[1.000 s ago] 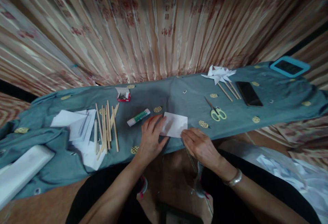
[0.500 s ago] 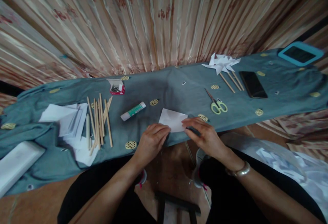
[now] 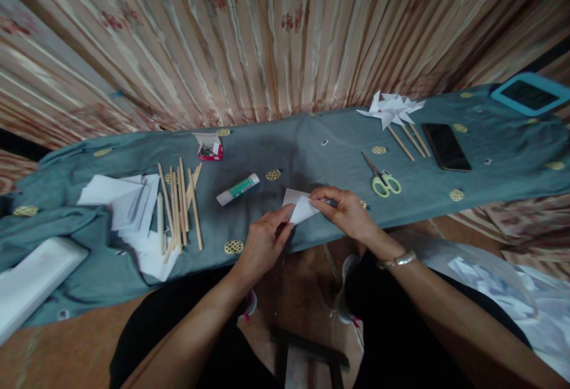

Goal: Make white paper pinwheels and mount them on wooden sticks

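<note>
A white sheet of paper (image 3: 303,209) is between my hands at the table's near edge, with one part folded over towards me. My left hand (image 3: 266,236) pinches its left side between thumb and fingers. At the upper right of the sheet, my right hand (image 3: 342,206) grips a corner. A glue stick (image 3: 238,189) with a green label lies just beyond my left hand. Scissors (image 3: 382,178) with yellow-green handles rest to the right, past my right hand.
Wooden sticks (image 3: 181,211) and white papers (image 3: 129,199) lie on the left, near a white box (image 3: 44,285). A red box of small metal pins (image 3: 209,148) stands behind. Paper pinwheels (image 3: 392,108), a phone (image 3: 446,146) and a blue-framed device (image 3: 532,93) are at right.
The paper lay flatter before; now its near part is lifted and folded over. My right hand has moved up and left to the sheet's far corner. The view has shifted slightly.
</note>
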The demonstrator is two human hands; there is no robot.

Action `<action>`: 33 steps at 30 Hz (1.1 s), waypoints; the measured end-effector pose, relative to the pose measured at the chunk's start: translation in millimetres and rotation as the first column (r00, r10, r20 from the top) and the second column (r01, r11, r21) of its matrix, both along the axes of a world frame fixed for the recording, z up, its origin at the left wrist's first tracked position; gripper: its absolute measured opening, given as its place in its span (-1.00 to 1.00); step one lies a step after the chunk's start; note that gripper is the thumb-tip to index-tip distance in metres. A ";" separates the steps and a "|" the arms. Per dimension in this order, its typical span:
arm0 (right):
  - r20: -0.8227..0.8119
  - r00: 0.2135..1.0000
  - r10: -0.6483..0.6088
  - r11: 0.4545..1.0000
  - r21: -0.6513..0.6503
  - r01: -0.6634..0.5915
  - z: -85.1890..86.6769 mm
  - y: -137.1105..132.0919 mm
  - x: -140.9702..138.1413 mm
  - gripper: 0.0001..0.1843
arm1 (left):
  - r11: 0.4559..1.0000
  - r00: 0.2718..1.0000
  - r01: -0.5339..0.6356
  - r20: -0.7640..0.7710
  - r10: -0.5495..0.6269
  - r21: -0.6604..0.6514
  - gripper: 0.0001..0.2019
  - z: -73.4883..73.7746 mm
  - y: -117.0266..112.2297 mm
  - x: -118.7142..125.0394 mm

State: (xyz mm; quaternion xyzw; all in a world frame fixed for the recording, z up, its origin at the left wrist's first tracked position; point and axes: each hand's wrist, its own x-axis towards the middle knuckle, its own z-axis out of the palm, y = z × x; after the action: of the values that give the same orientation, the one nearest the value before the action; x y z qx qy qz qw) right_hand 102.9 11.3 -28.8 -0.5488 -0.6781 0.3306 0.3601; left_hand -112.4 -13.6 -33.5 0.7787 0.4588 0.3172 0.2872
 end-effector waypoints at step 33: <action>0.172 0.972 -0.162 0.971 0.202 0.126 -15.9 17.5 -34.3 -0.88 | 0.953 0.849 0.248 -0.513 -0.126 0.177 -0.44 -2.3 -16.0 6.6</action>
State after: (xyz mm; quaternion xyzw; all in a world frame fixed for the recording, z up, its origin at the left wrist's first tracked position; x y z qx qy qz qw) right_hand 68.6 28.8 -44.7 -0.5886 -0.6954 0.1845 0.3686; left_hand -105.8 -29.6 -35.8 0.9035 0.3975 0.1295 0.0947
